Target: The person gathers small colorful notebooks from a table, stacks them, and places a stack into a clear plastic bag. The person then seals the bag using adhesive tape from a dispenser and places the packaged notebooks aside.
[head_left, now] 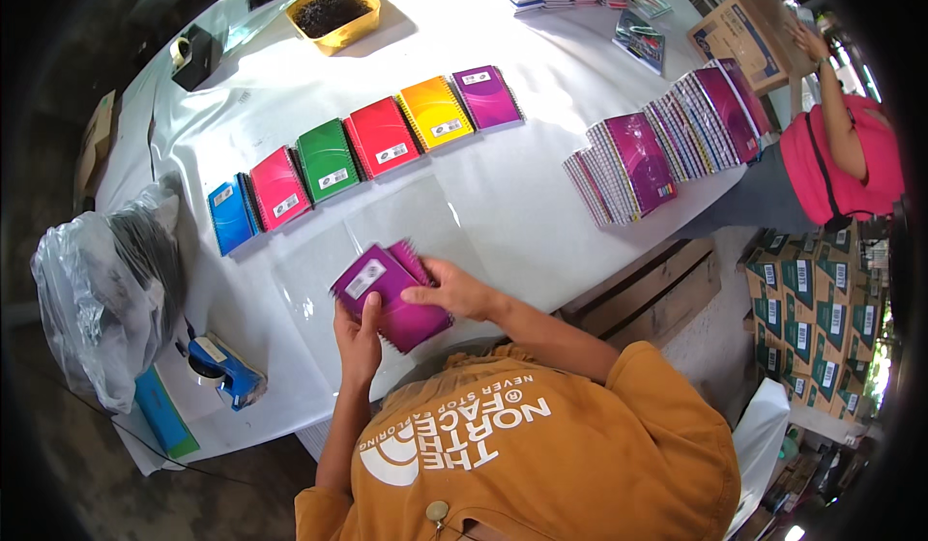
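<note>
Between my two hands are purple spiral notebooks [411,311], at least two, slightly fanned, above the near edge of the table. My left hand [359,333] grips their left side, thumb on the top cover below a white label. At their right side my right hand [452,290] is closed on them, thumb over the cover. Beyond, a slanting row of notebook stacks crosses the table: blue [232,214], pink [279,187], green [329,159], red [385,137], yellow [435,112] and purple [485,96]. A clear plastic sheet [377,227] lies between the row and my hands.
Fanned spiral notebooks [628,164] fill the right side. Clear plastic bags [106,290] and a blue tape dispenser [227,372] sit at left. A yellow tub [335,19] stands at the back. At far right a person in pink [841,159] touches a cardboard box [739,43].
</note>
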Demonstrator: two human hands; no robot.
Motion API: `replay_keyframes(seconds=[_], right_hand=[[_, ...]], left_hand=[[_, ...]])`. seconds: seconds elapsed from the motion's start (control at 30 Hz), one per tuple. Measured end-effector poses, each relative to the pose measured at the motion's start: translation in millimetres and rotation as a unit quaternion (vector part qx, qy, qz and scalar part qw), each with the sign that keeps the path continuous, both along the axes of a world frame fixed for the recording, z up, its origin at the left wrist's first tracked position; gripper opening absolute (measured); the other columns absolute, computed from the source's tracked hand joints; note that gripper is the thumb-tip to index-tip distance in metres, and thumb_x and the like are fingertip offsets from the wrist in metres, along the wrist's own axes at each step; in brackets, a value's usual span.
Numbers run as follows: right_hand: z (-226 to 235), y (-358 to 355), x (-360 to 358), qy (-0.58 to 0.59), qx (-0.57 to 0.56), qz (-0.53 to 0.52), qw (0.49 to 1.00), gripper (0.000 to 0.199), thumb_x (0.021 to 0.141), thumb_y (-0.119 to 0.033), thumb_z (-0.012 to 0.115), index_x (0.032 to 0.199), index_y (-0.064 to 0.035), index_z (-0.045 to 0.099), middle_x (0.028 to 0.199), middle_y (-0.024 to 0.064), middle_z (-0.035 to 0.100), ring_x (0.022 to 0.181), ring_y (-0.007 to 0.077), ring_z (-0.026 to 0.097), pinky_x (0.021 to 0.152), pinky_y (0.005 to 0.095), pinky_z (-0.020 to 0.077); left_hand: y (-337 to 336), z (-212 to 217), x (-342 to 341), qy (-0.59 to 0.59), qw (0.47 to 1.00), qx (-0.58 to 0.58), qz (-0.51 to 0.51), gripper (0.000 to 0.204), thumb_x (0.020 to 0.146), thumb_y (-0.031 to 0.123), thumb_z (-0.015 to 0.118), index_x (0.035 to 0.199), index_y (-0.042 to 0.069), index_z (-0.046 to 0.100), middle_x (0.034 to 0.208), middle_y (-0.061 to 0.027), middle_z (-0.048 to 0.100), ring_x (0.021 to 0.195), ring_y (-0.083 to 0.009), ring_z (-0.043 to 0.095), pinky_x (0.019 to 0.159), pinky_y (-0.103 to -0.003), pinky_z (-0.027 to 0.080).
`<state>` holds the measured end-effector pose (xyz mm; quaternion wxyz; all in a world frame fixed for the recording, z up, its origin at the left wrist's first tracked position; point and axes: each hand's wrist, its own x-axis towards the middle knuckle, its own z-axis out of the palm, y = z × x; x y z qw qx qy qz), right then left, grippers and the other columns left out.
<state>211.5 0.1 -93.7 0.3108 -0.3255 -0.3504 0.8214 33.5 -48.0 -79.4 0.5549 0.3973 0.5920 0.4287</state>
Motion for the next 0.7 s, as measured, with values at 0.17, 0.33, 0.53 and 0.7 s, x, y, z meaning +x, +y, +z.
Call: replay_keyframes(seconds=[0.17,0.33,0.53,0.7], right_hand=[[-16.6,-20.4,-11.8,0.024,-0.045,-0.039,0.998,0.043,0.086,-0.012,0.064,0.124,0.0007,0.047,0.113,0.0087,0.058,0.101,0.0147,0.056,0.09,0.0306,0.0459],[-39.0,-20.7,-16.2,0.025,-0.057,-0.137,0.989,0.036,0.087,-0.011,0.062,0.119,0.0013,0.051,0.108,0.0086,0.061,0.098,0.0155,0.057,0.09,0.0311,0.0456],[-23.4,7.3,15.4,0.087,-0.178,-0.179,0.964,0.033,0.087,-0.011,0.062,0.116,-0.0014,0.053,0.107,0.0104,0.062,0.094,0.0178,0.061,0.084,0.0323,0.0515],[-36.0,21.9,29.7,0.105,-0.178,-0.157,0.966,0.032,0.088,-0.012,0.059,0.118,-0.0003,0.053,0.108,0.0118,0.062,0.097,0.0199,0.063,0.086,0.0344,0.0517]], left_hand=[[-0.6,-1.4,-5.6,-0.087,0.996,-0.01,-0.01,0.049,0.084,0.001,0.041,0.133,0.001,0.036,0.115,-0.0113,0.054,0.102,-0.0164,0.053,0.089,-0.029,0.044],[-1.8,-40.9,-9.9,0.213,0.971,0.101,-0.035,0.049,0.094,0.022,0.038,0.138,0.001,0.031,0.136,-0.0157,0.038,0.129,-0.0264,0.033,0.108,-0.039,0.022],[-4.4,-84.0,-26.0,0.621,0.766,0.094,-0.138,0.072,0.092,0.052,0.037,0.145,0.005,0.02,0.151,-0.0164,0.017,0.141,-0.0347,0.008,0.112,-0.049,0.005],[37.2,-56.8,-13.3,0.561,0.798,0.211,-0.061,0.059,0.083,0.029,0.064,0.132,0.005,0.041,0.143,-0.0165,0.033,0.135,-0.0352,0.025,0.109,-0.05,0.017]])
